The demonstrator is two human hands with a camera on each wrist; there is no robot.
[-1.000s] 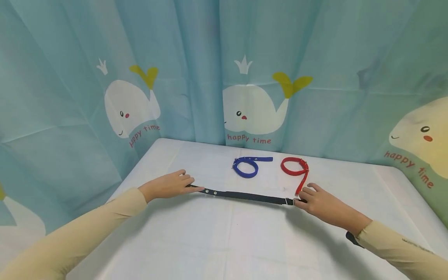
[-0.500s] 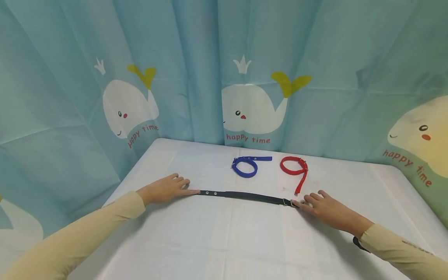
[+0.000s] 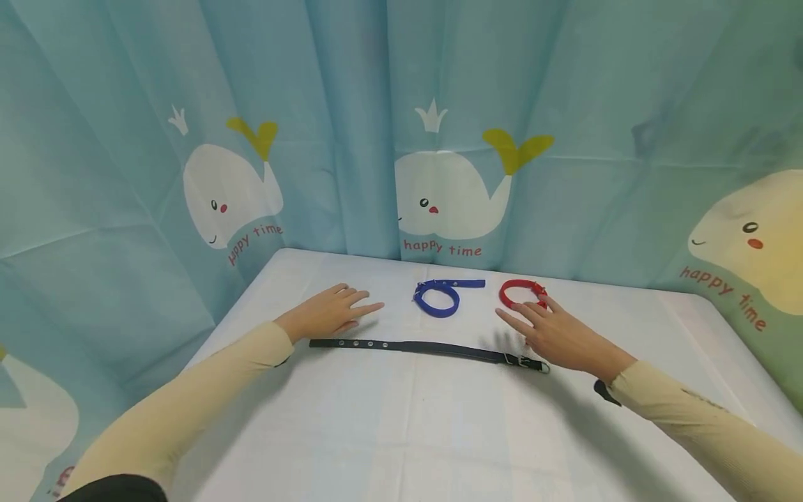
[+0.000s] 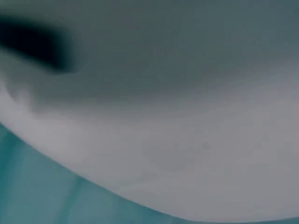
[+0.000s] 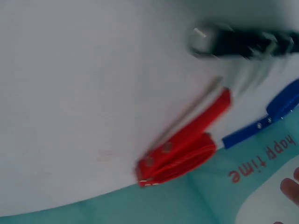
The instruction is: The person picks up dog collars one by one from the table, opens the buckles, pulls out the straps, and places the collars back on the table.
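Note:
A black buckled collar (image 3: 448, 348) lies stretched out across the white table, with metal eyelets toward its left end and a buckle at its right. My left hand (image 3: 326, 312) hovers over its left part, fingers extended and holding nothing. Above the buckle end is my right hand (image 3: 558, 335), fingers spread, partly covering the red collar (image 3: 519, 282). The blue collar (image 3: 467, 284) lies coiled between the hands, farther back. In the right wrist view the red collar (image 5: 187, 128) is coiled with its tail out; the black collar (image 5: 233, 43) looks blurred.
The white table (image 3: 414, 432) ends at the back against a light blue curtain (image 3: 357, 139) printed with whales. A blurred dark strip (image 4: 32, 42) shows in the left wrist view. Black bands sit at both wrists.
Both hands have let go of the black collar's ends and lifted off; the left moved right and back, the right moved back toward the red collar. The black collar now lies flat.

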